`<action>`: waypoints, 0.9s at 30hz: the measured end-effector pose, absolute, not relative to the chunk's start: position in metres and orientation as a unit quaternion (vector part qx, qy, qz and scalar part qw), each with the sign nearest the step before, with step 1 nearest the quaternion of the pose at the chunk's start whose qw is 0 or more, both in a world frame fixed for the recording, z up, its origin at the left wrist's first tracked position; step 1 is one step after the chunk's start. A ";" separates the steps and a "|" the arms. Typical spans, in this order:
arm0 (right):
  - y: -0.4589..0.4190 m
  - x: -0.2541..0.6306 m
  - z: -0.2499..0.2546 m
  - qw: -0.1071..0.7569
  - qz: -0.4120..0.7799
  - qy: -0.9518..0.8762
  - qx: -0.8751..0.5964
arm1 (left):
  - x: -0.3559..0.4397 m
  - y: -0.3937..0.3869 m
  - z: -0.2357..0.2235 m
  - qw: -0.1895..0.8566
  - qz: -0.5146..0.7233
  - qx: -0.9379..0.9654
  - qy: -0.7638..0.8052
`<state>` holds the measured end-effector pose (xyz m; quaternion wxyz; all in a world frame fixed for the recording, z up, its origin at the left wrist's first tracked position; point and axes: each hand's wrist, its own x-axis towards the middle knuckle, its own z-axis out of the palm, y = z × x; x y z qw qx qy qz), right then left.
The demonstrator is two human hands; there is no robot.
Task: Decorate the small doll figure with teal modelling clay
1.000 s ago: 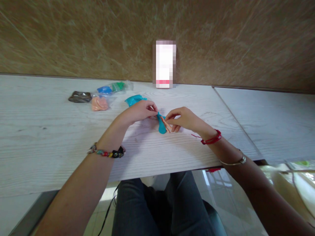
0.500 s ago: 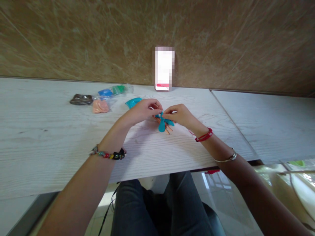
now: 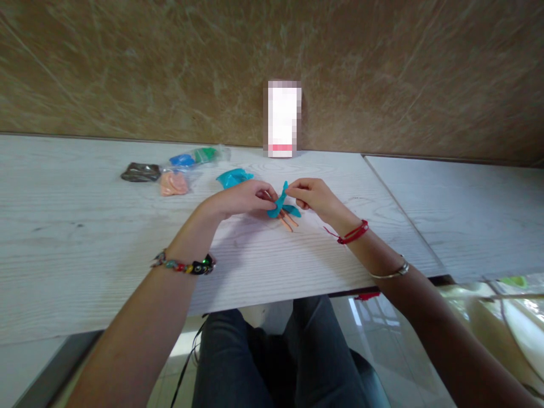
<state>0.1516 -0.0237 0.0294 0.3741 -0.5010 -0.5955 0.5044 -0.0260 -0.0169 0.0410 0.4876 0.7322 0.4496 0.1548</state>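
A thin teal strip of modelling clay [image 3: 280, 202] stretches upright between my hands. My left hand [image 3: 249, 197] is closed on its lower end, thumb against the clay. With thumb and forefinger, my right hand [image 3: 315, 194] pinches near the strip's upper tip. Beneath the strip lies another flat teal piece [image 3: 292, 211], pointing right. Thin peach-coloured legs of a small figure [image 3: 288, 221] stick out below on the table; its upper part is hidden by my left fingers and the clay. Behind my left hand rests a bag of teal clay [image 3: 233, 177].
Bags of brown clay [image 3: 141, 172], peach clay [image 3: 174, 183], blue clay [image 3: 182, 160] and green clay [image 3: 205, 154] lie to the left on the white wooden table [image 3: 85, 243]. A phone with a blurred screen [image 3: 282, 119] leans against the brown marbled wall [image 3: 170, 73].
The teal strip, which hung toward me over the figure, is now lifted, its tip pointing up and away. My right hand has shifted slightly right; my left hand has turned a little lower.
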 end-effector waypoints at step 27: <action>-0.014 0.139 0.015 0.292 0.298 -0.777 -0.472 | -0.041 -0.015 0.042 0.540 -0.001 0.705 0.461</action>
